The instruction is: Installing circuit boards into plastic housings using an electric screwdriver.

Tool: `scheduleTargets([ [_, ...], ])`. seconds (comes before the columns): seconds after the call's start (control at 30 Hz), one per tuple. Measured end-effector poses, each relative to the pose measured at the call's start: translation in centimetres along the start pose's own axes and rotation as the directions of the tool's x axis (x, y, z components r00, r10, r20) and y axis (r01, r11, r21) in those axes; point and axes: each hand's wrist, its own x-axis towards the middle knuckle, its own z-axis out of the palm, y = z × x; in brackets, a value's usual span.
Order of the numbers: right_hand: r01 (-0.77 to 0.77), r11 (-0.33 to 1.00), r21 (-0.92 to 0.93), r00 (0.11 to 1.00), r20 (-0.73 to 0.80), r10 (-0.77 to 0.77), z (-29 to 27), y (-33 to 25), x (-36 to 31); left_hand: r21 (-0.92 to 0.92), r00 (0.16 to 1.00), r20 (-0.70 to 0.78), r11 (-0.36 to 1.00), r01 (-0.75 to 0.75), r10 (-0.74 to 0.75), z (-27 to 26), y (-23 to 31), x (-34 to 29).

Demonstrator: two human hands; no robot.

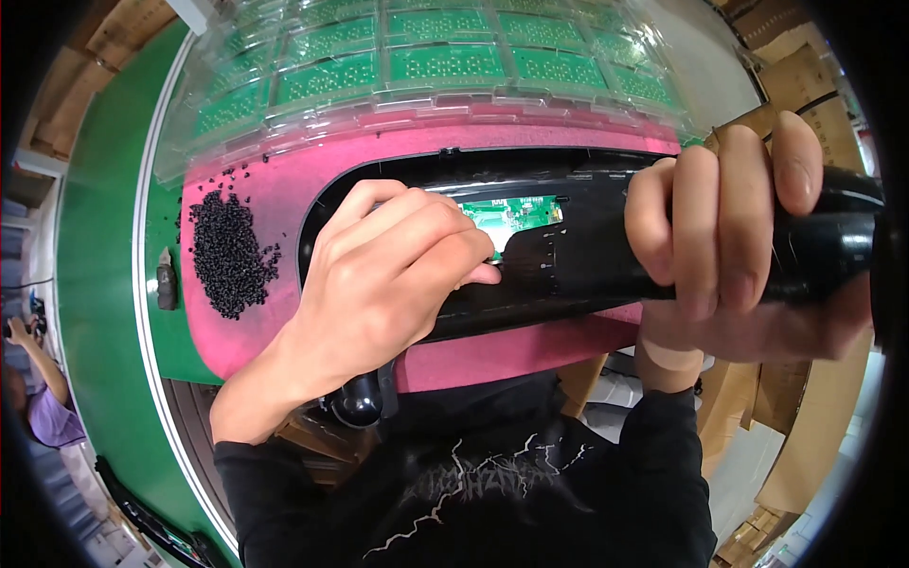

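Observation:
A long black plastic housing lies across a pink mat, with a green circuit board in its recess. My left hand is over the housing's left part, fingers bent and pinched together at the board's near edge. A tiny shiny bit shows by the fingertips, but what they hold is hidden. Towards the housing's right end, my right hand has its fingers curled over the black plastic and grips it.
Small black parts form a pile on the pink mat at left. Clear plastic trays with several green boards stand along the far side. A small dark object lies on the green table. Cardboard boxes are at right; another person's arm shows far left.

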Motion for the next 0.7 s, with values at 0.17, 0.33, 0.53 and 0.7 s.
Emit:
scheduleTargets([
  [0.17, -0.028, 0.975, -0.22, 0.999, -0.028, 0.023, -2.8, -0.5, -0.6, -0.012, 0.981, 0.027, 0.981, 0.194, -0.194, -1.7, -1.3, -0.3],
  [0.33, -0.142, 0.955, -0.262, 0.965, -0.25, 0.075, -3.8, 0.5, -0.7, -0.162, 0.953, 0.149, 0.944, 0.287, -0.264, -1.1, -1.5, -0.6],
  [0.53, -0.137, 0.962, -0.238, 0.962, -0.262, 0.072, -4.0, 1.2, -0.7, -0.194, 0.94, 0.318, 0.962, 0.194, -0.126, -0.4, -1.6, -0.9],
  [0.7, -0.202, 0.928, -0.313, 0.957, -0.263, 0.12, -4.1, 1.8, -0.8, -0.198, 0.933, 0.339, 0.961, 0.191, -0.116, -0.1, -1.8, -1.2],
])
